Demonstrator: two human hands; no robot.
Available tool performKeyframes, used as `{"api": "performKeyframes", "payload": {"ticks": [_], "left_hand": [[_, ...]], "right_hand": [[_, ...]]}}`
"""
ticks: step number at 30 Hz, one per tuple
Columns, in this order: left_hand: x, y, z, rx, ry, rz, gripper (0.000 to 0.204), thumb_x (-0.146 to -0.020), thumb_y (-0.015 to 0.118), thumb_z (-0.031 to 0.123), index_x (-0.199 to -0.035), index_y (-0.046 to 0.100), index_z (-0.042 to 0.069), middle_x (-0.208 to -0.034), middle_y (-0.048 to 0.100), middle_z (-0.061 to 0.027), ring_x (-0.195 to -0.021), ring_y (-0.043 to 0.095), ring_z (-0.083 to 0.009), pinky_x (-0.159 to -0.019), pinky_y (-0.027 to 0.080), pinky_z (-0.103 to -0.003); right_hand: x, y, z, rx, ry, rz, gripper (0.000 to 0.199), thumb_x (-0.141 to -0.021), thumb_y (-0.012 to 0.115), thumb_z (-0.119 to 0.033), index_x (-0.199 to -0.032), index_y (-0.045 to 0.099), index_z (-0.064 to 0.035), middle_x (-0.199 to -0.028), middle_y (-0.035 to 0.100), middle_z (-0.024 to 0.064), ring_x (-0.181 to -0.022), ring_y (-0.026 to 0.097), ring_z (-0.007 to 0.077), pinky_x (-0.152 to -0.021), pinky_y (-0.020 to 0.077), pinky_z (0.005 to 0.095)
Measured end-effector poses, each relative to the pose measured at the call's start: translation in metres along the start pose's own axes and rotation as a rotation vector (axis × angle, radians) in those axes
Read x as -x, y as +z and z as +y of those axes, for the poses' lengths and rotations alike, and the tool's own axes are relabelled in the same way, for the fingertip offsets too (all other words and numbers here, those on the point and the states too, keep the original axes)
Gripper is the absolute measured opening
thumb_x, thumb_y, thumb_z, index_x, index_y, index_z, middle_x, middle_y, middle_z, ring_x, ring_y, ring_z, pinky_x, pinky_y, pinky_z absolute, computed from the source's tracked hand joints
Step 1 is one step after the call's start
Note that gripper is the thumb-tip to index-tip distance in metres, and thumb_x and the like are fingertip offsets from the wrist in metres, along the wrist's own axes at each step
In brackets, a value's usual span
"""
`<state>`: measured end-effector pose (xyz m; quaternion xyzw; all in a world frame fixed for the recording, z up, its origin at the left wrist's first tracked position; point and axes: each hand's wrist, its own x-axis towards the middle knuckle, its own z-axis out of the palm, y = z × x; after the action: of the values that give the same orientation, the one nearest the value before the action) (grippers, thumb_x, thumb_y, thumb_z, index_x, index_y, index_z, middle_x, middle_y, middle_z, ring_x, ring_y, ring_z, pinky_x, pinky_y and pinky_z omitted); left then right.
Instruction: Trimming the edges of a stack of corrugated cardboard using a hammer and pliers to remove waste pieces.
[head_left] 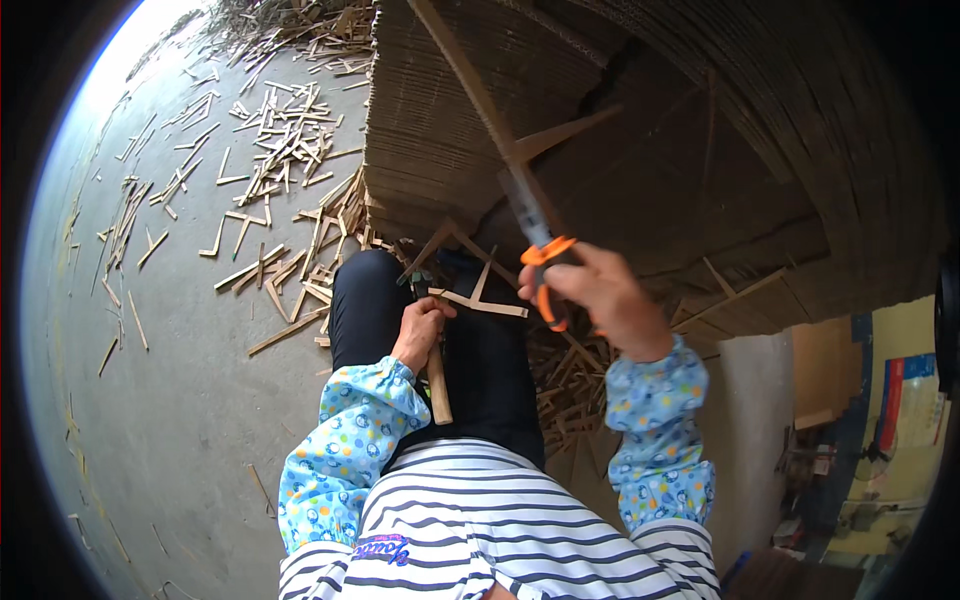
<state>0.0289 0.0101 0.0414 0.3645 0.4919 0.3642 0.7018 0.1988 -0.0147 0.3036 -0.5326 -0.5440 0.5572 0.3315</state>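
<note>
A seated person's left hand is closed around a wooden-handled hammer that rests on the lap, near the body. The right hand is clamped on the orange handle of a utility knife, whose blade points far toward a tall stack of corrugated cardboard. Cardboard strips litter the grey floor on the left.

A grey concrete floor carries everything here. Thin cardboard offcuts lie scattered across it, thickest near the foot of a tall stack of corrugated cardboard sheets that stands directly on the floor; a few stray strips lie farther out.
</note>
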Motion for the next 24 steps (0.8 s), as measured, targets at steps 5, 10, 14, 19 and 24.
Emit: {"api": "performKeyframes", "payload": {"ticks": [5,10,14,19,24], "left_hand": [[0.003,-0.009,0.002,-0.022,-0.076,-0.01,0.018,-0.077,0.044,0.002,-0.082,0.061,0.002,-0.076,0.055,-0.0011,-0.062,0.044,-0.0091,-0.057,0.039,-0.022],[0.001,-0.003,0.005,-0.01,-0.069,-0.036,0.017,-0.077,0.044,0.001,-0.081,0.061,0.002,-0.074,0.054,-0.001,-0.062,0.043,-0.0091,-0.057,0.04,-0.022],[-0.001,-0.01,-0.002,-0.03,-0.047,-0.021,0.016,-0.076,0.045,0.001,-0.08,0.061,0.002,-0.073,0.053,-0.0007,-0.062,0.043,-0.0089,-0.057,0.039,-0.022],[-0.003,-0.002,-0.007,-0.036,-0.044,-0.023,0.015,-0.075,0.046,0.002,-0.078,0.061,0.002,-0.069,0.053,-0.0002,-0.06,0.044,-0.0095,-0.056,0.038,-0.022],[0.002,-0.007,-0.004,-0.023,-0.075,-0.01,0.015,-0.076,0.045,0.003,-0.079,0.06,0.003,-0.07,0.052,-0.0013,-0.059,0.044,-0.0093,-0.053,0.038,-0.023]], "right_hand": [[-0.017,-0.036,-0.045,-0.064,-0.171,0.298,0.029,-0.084,0.05,-0.023,-0.099,0.058,0.001,-0.088,0.063,0.0101,-0.084,0.061,0.017,-0.073,0.0486,0.0288],[-0.04,-0.054,-0.073,-0.035,-0.234,0.486,0.027,-0.085,0.05,-0.024,-0.093,0.058,0.0,-0.082,0.062,0.0091,-0.071,0.062,0.0176,-0.063,0.0503,0.0291],[-0.036,-0.033,-0.049,-0.098,-0.203,0.347,0.023,-0.085,0.051,-0.024,-0.083,0.056,-0.0012,-0.073,0.061,0.0084,-0.063,0.06,0.015,-0.057,0.049,0.0275],[0.004,0.035,0.017,0.018,-0.06,-0.042,0.021,-0.089,0.047,-0.017,-0.092,0.057,0.0011,-0.08,0.059,0.0055,-0.072,0.057,0.0107,-0.065,0.0454,0.0234],[0.007,0.001,-0.029,-0.076,-0.075,-0.028,0.029,-0.086,0.049,-0.023,-0.099,0.057,0.0015,-0.087,0.061,0.0107,-0.078,0.06,0.0168,-0.07,0.048,0.0268]]}}
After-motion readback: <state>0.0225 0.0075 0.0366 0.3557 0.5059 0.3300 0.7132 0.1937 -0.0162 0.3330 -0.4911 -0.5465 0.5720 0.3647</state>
